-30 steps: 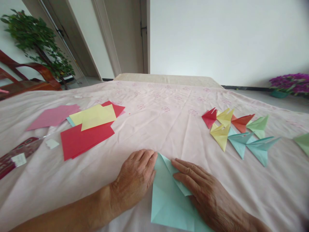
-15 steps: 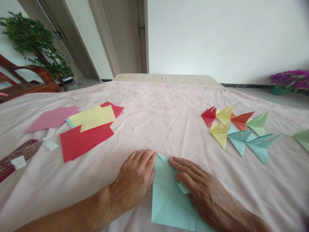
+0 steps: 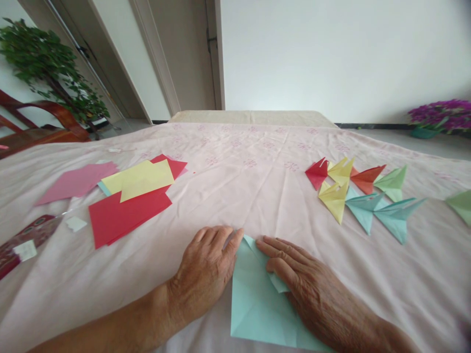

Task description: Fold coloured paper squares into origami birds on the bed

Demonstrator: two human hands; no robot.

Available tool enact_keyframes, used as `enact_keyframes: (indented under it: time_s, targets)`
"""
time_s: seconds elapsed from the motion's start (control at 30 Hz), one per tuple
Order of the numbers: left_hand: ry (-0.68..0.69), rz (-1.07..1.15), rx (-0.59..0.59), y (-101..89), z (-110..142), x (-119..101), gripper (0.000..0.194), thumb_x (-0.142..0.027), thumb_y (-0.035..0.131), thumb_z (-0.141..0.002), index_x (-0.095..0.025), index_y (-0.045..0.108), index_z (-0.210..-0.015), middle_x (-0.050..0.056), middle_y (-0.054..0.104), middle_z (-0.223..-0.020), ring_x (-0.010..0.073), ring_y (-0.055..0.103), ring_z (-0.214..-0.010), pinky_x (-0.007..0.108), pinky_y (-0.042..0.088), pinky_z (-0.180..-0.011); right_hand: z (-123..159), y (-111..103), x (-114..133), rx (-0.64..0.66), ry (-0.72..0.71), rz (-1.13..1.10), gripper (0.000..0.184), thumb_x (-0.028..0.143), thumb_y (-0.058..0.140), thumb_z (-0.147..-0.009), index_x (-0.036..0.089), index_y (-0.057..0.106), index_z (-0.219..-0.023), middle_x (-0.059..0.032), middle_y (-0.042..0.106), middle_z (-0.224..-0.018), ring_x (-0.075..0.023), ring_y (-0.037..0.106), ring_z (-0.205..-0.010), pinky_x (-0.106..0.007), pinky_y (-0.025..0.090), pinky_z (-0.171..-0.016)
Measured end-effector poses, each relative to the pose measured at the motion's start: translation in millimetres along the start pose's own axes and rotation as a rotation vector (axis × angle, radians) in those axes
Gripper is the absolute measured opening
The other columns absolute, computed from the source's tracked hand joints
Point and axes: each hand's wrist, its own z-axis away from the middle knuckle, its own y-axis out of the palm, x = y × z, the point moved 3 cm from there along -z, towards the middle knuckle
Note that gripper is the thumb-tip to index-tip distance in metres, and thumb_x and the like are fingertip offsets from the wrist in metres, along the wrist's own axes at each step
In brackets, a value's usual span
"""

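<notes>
A light teal sheet of paper (image 3: 253, 304), partly folded to a point, lies on the pink cloth (image 3: 250, 196) right in front of me. My left hand (image 3: 206, 269) rests flat at its left edge, fingers together and stretched toward the tip. My right hand (image 3: 305, 289) lies flat on the right folded flap, fingers extended and pressing the paper down. Neither hand grips anything.
Flat sheets of red (image 3: 125, 213), yellow (image 3: 142, 179) and pink paper (image 3: 75, 181) lie at the left. Several folded paper shapes (image 3: 362, 196) in red, yellow, orange, green and teal lie at the right. A dark red packet (image 3: 25, 238) sits at the far left. A wooden chair, plants and a doorway stand beyond.
My right hand's fingers slid slightly left along the folded flap toward the tip. The view tilted down a little; the paper stayed in place.
</notes>
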Motion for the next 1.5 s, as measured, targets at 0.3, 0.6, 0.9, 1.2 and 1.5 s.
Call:
enact_keyframes:
  time_s: [0.3,0.6,0.9,1.2,1.5]
  targets:
    - [0.036,-0.009,0.013,-3.5,-4.1,0.2,0.038,-0.017,0.049,-0.090,-0.020,0.051,-0.128,0.009,0.061,-0.111,0.0253,0.057,-0.102,0.045,0.046,-0.089,10.2,-8.8,-19.1,-0.223,0.181,-0.116,0.034,0.006,0.044,-0.085,0.022,0.062,-0.108,-0.0084,0.066,-0.111,-0.0200,0.062,-0.104,-0.035,0.053,-0.088]
    - [0.057,-0.035,-0.007,-4.0,-6.4,-0.6,0.038,-0.026,0.058,-0.087,-0.017,0.055,-0.125,0.009,0.062,-0.109,0.0264,0.057,-0.099,0.046,0.044,-0.090,19.3,-11.7,-17.5,-0.168,0.088,0.110,0.046,0.002,0.039,-0.086,0.023,0.060,-0.120,-0.0068,0.059,-0.088,-0.0194,0.054,-0.082,-0.034,0.048,-0.071]
    - [0.069,-0.063,-0.009,-1.6,-4.3,-1.8,0.041,-0.022,0.059,-0.086,-0.019,0.055,-0.126,0.010,0.061,-0.113,0.0261,0.057,-0.100,0.047,0.043,-0.093,18.7,-14.6,-14.1,-0.030,0.108,0.168,0.042,0.005,0.042,-0.088,0.021,0.058,-0.124,-0.0081,0.057,-0.095,-0.0204,0.053,-0.086,-0.035,0.048,-0.076]
    - [0.080,-0.073,-0.033,0.3,-4.2,-0.9,0.039,-0.021,0.057,-0.087,-0.019,0.055,-0.126,0.008,0.063,-0.111,0.0245,0.058,-0.101,0.050,0.038,-0.102,19.1,-13.2,-14.1,-0.050,0.121,0.172,0.039,0.003,0.042,-0.087,0.019,0.060,-0.117,-0.0095,0.058,-0.100,-0.0208,0.052,-0.093,-0.035,0.047,-0.080]
    - [0.075,-0.066,-0.039,-2.3,-3.9,-2.1,0.038,-0.020,0.057,-0.088,-0.021,0.056,-0.125,0.007,0.064,-0.109,0.0232,0.060,-0.100,0.051,0.035,-0.105,23.3,-10.9,-11.3,-0.070,0.002,0.238,0.033,0.013,0.041,-0.094,0.018,0.058,-0.122,-0.0107,0.059,-0.100,-0.0226,0.052,-0.096,-0.038,0.046,-0.082]
